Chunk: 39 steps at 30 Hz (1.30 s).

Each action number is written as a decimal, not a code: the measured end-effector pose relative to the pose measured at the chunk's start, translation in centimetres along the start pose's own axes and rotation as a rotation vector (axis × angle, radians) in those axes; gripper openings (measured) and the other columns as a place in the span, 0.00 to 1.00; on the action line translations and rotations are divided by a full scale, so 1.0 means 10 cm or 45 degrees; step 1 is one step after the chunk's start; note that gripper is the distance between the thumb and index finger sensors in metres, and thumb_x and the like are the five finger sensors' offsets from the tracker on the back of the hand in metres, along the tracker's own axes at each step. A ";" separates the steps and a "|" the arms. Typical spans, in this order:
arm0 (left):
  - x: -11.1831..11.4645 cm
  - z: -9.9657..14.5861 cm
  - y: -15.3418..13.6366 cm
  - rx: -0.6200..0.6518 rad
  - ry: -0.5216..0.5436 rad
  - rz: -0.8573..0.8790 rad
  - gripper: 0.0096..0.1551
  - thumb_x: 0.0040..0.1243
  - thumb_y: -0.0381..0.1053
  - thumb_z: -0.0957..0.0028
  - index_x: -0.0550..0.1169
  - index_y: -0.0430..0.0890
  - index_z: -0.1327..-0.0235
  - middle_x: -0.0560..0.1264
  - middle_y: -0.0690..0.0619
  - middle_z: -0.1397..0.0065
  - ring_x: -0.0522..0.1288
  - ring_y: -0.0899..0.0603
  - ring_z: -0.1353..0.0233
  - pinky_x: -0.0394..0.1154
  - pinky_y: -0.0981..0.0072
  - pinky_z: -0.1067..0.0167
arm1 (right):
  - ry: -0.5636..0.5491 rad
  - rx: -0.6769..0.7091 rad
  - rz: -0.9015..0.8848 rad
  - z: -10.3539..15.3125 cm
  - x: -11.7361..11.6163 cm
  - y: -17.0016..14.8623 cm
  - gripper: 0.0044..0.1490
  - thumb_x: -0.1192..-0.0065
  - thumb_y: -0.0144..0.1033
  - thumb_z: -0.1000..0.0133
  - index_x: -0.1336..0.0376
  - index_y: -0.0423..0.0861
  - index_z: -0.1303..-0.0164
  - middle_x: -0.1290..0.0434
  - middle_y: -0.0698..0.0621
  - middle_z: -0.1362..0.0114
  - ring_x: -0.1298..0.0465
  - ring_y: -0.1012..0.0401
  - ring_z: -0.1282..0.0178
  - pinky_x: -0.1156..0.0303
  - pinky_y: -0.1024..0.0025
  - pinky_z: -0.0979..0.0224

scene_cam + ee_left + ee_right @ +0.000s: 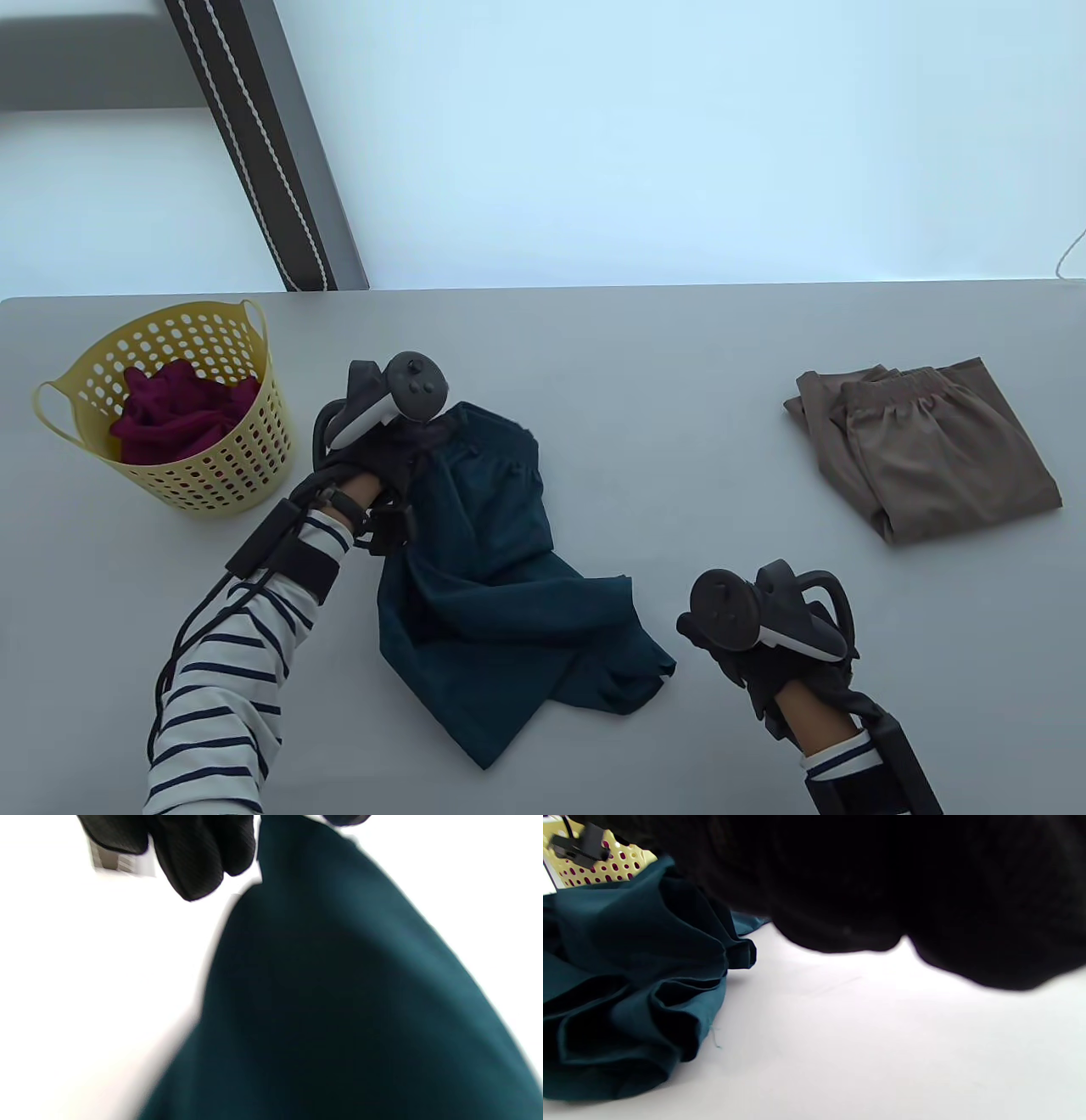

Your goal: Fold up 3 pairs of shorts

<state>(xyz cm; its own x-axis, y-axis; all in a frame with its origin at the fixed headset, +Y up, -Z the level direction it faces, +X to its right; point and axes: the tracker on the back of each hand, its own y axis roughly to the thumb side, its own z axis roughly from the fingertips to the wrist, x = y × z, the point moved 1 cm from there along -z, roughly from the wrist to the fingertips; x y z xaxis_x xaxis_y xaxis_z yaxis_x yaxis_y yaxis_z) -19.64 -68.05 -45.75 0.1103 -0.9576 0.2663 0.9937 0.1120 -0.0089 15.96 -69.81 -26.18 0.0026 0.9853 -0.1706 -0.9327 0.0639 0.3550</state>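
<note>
Pair two is underway: the teal shorts [501, 560] lie rumpled just right of the yellow basket [225, 475], one end gripped and lifted by the left hand [386, 450]. The right hand [747, 649] holds nothing; whether its fingers are curled can't be told. Spreading flat is needed next, probably. The tan shorts [925, 458] sit folded, far right of the basket.

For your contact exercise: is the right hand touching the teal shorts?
Apart. The table view shows bare table between the right hand and the teal shorts.

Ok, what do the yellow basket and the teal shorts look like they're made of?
Yellow basket: looks like moulded plastic, matte, with rows of punched holes and loop handles. Teal shorts: seemingly a thin woven fabric, matte, draping in soft folds where the left hand lifts them; the fibre cannot be told.
</note>
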 end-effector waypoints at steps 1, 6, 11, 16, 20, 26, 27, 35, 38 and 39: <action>0.00 -0.04 -0.01 -0.076 0.071 -0.097 0.40 0.47 0.48 0.42 0.50 0.36 0.21 0.62 0.27 0.21 0.74 0.29 0.29 0.66 0.28 0.33 | -0.001 -0.001 0.000 0.00 0.00 0.00 0.24 0.48 0.52 0.46 0.26 0.46 0.82 0.18 0.49 0.76 0.17 0.54 0.80 0.22 0.53 0.66; -0.06 -0.14 0.06 -0.244 0.196 -0.229 0.42 0.49 0.53 0.43 0.52 0.38 0.20 0.64 0.27 0.21 0.75 0.29 0.30 0.67 0.27 0.33 | 0.021 -0.003 0.000 -0.01 -0.03 0.00 0.24 0.48 0.52 0.46 0.26 0.46 0.82 0.18 0.49 0.76 0.17 0.54 0.80 0.22 0.53 0.66; 0.20 -0.40 0.04 -0.438 -0.047 -0.357 0.51 0.43 0.66 0.51 0.54 0.38 0.19 0.64 0.25 0.20 0.75 0.26 0.30 0.66 0.25 0.33 | 0.025 -0.008 0.007 -0.01 -0.03 0.00 0.24 0.48 0.51 0.46 0.26 0.46 0.82 0.18 0.49 0.76 0.16 0.54 0.79 0.22 0.53 0.66; 0.63 -0.55 -0.09 -0.547 -0.211 -0.501 0.52 0.37 0.66 0.52 0.51 0.36 0.20 0.58 0.22 0.18 0.71 0.23 0.26 0.62 0.23 0.32 | 0.035 -0.024 0.020 0.00 -0.02 -0.01 0.24 0.48 0.51 0.46 0.26 0.46 0.81 0.18 0.49 0.76 0.16 0.54 0.79 0.22 0.53 0.65; 0.64 -0.55 -0.01 -0.493 -0.116 -0.462 0.28 0.40 0.54 0.45 0.59 0.44 0.35 0.63 0.32 0.22 0.73 0.30 0.28 0.65 0.28 0.31 | 0.036 -0.044 0.020 -0.01 -0.02 -0.04 0.24 0.48 0.51 0.46 0.26 0.46 0.81 0.18 0.48 0.75 0.16 0.54 0.78 0.22 0.52 0.65; 0.05 -0.24 0.49 -0.192 0.283 -0.616 0.24 0.39 0.55 0.47 0.60 0.52 0.38 0.66 0.38 0.22 0.76 0.35 0.28 0.69 0.33 0.31 | -0.172 -0.207 -0.009 0.03 0.15 -0.16 0.31 0.51 0.55 0.46 0.28 0.40 0.61 0.18 0.41 0.59 0.14 0.47 0.67 0.21 0.50 0.62; -0.11 -0.15 0.58 -0.119 0.338 -0.587 0.24 0.39 0.56 0.47 0.60 0.53 0.38 0.67 0.40 0.23 0.76 0.37 0.29 0.69 0.34 0.30 | -0.224 -0.234 -0.048 0.04 0.20 -0.18 0.34 0.51 0.57 0.46 0.30 0.38 0.56 0.19 0.38 0.56 0.14 0.45 0.66 0.20 0.50 0.62; -1.40 0.88 1.09 0.495 0.490 -0.219 0.23 0.49 0.55 0.49 0.68 0.57 0.40 0.83 0.58 0.41 0.89 0.52 0.46 0.79 0.48 0.34 | -0.359 -0.133 -0.468 -0.14 0.83 -0.10 0.63 0.55 0.68 0.47 0.68 0.33 0.22 0.49 0.22 0.25 0.37 0.26 0.32 0.35 0.36 0.39; -1.72 1.34 1.15 0.732 0.507 -0.109 0.23 0.51 0.54 0.50 0.69 0.57 0.40 0.85 0.59 0.43 0.90 0.54 0.48 0.80 0.49 0.35 | -0.457 -0.009 -0.563 -0.33 1.31 0.12 0.68 0.55 0.71 0.48 0.77 0.37 0.22 0.60 0.25 0.20 0.48 0.23 0.26 0.42 0.32 0.33; -1.76 1.43 1.16 0.799 0.506 -0.100 0.23 0.51 0.54 0.50 0.69 0.58 0.39 0.85 0.60 0.44 0.90 0.54 0.48 0.80 0.50 0.35 | -0.479 0.022 -0.594 -0.37 1.40 0.17 0.69 0.55 0.71 0.48 0.78 0.39 0.22 0.63 0.26 0.20 0.53 0.23 0.25 0.45 0.30 0.31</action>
<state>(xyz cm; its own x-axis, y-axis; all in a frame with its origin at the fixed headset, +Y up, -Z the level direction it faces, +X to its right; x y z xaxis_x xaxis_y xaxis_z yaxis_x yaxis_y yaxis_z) -10.32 -46.08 -36.76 0.1567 -0.9796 -0.1260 0.8134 0.0556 0.5790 13.06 -56.52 -31.31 0.5407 0.8409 0.0236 -0.7964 0.5026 0.3365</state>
